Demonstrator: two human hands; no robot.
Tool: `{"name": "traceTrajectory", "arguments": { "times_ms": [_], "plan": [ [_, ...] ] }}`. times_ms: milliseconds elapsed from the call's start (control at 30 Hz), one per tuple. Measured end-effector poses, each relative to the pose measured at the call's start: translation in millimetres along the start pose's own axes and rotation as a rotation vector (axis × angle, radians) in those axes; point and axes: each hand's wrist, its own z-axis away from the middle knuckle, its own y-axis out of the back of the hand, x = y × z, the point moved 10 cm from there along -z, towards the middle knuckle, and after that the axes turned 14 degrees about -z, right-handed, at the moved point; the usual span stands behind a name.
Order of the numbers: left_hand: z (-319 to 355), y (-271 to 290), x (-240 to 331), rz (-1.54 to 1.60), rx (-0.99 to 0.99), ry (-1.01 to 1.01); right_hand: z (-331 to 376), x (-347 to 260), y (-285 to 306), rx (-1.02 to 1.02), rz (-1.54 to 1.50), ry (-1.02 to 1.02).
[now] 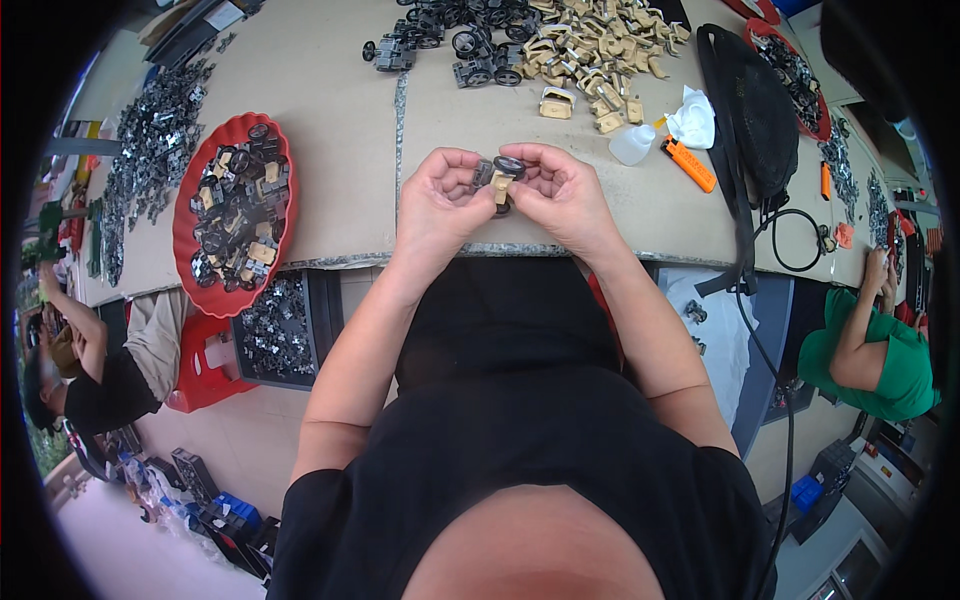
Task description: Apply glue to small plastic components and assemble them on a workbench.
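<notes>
Cardboard-covered desk (pixel 330 150) holds finished wheeled toys (pixel 470 45) and many loose tan shells (pixel 600 50), while my left hand (pixel 440 200) and right hand (pixel 560 195) both pinch one half-assembled toy chassis (pixel 500 178).

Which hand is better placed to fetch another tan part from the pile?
Probably the right hand: the tan parts pile lies up and right of it. The left hand shares the grip on the small wheeled assembly.

Bright even light, fisheye-warped dark rim
</notes>
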Motion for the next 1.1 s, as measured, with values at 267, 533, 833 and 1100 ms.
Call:
{"name": "traceTrajectory", "arguments": {
  "times_ms": [267,533,833,1100],
  "plan": [
    [1,-1,3,0.005,0.003,-0.024,-2,-1,1,0.026,-0.036,0.053],
    [6,-27,-17,0.96,-0.369,0.517,2,-9,1,0.01,-0.066,0.059],
    [8,-34,-21,0.982,-0.403,0.584,1,-12,3,-0.006,-0.166,0.085],
    [12,-35,-18,0.867,-0.353,0.662,4,-21,-12,-0.096,-0.023,0.159]
  ]
}}
